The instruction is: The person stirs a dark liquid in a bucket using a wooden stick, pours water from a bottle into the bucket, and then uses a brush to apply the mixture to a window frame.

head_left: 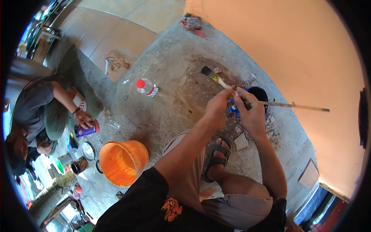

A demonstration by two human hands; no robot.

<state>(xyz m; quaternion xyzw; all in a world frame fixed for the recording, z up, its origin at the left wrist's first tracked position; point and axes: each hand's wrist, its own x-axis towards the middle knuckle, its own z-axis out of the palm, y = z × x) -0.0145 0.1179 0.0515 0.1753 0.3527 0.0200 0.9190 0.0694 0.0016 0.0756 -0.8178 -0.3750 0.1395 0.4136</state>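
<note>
A flat paintbrush (215,77) with dark bristles, a yellow ferrule and a pale handle points up and left from between my hands. My left hand (217,108) is closed around the end of its handle. Right beside it, touching fingertips, my right hand (252,113) is closed at the inner end of a thin wooden stick (297,105), which sticks out to the right toward the wall. My fingers hide whether brush and stick are joined. Beneath my hands stands a blue can (258,92) with a dark inside, partly covered by them.
An orange bucket (145,154) stands left of my legs; a red-capped plastic bottle (148,88) is farther ahead. On the left, a crouching person's hand touches a purple container (87,129), near several tins. An orange wall (293,50) rises at right, with rubble (241,141) along the floor.
</note>
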